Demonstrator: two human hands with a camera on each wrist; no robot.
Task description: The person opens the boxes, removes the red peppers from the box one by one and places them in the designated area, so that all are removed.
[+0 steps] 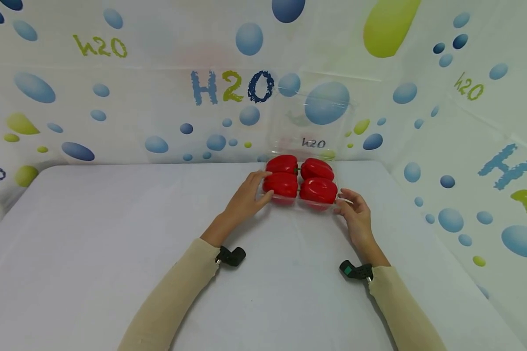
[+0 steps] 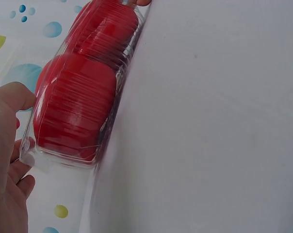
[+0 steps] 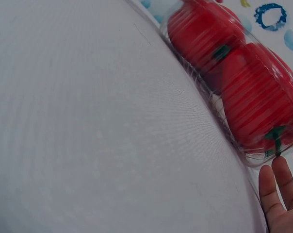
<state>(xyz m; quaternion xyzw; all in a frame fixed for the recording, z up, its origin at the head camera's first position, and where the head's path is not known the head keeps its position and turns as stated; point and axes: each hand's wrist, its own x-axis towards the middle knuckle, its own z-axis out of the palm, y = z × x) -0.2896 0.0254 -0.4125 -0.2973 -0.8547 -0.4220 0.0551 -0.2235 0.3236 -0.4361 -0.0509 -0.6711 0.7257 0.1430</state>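
Note:
A clear plastic clamshell container stands at the back of the table with its transparent lid raised. Red bell peppers sit in it in two rows; green stems show in the right wrist view. My left hand grips the container's left end, its thumb at the rim and its other fingers lower by the corner in the left wrist view. At the right end is my right hand. Its fingers extend with their tips right at the end wall, close to a pepper's stem.
A white cloth covers the table. Behind it and at the right hangs a white sheet printed with blue and green drops and lettering. Each wrist wears a small black camera below the light sleeves.

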